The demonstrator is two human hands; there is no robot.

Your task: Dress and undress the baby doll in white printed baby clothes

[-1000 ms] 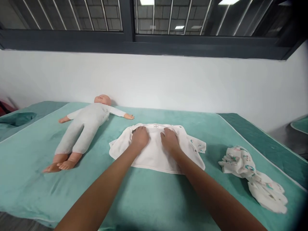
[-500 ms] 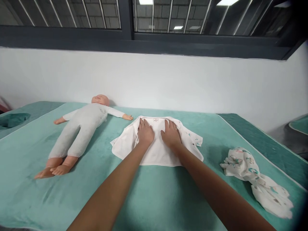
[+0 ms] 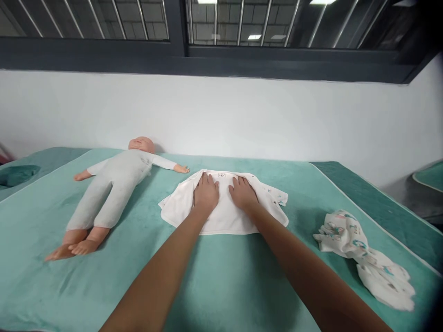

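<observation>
Dark-framed window (image 3: pixel 221 62), white wall (image 3: pixel 242 115)

Bright, even light, soft shadow beside the doll (image 3: pixel 122 168), glare spots in window glass (image 3: pixel 254 20), dark right corners

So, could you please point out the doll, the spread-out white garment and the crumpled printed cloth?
Doll (image 3: pixel 121 169): head camera, on its torso.
White garment (image 3: pixel 224 223): head camera, on its lower middle.
Crumpled printed cloth (image 3: pixel 347 234): head camera, on its upper bunch.

Left hand (image 3: pixel 206 191), right hand (image 3: pixel 243 192) bare; 2 bare forearms (image 3: pixel 164 269), slender, tapering toward wrists.
</observation>
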